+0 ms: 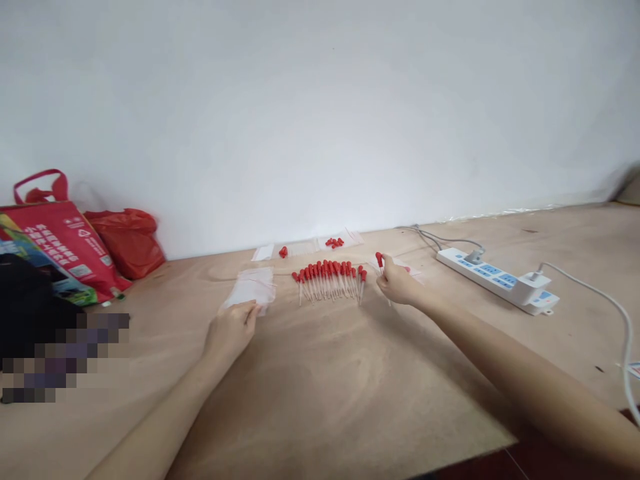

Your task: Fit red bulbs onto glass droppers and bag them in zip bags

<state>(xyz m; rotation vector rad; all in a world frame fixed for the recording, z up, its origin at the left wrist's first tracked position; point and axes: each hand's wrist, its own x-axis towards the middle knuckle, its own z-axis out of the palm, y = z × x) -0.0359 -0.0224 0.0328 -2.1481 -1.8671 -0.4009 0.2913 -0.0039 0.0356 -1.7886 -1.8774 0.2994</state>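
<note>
Plywood tabletop [350,373] against a white wall is serving as the bench. Right hand [397,283] is pinching one red-bulbed clear glass dropper [379,261], just right of the row of red-capped droppers [330,279]. Left hand [233,330] is gripping the clear plastic bag [253,285], left of that row. Risk: a sleeve-level sweep is likely scattering the row; thin glass is liable to snap. White power strip [500,279] is lying well right of the row.

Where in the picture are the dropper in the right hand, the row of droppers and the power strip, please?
dropper [379,259], head view, on its red bulb.
row of droppers [330,272], head view, on the middle bulbs.
power strip [493,275], head view, on its white top face.
</note>
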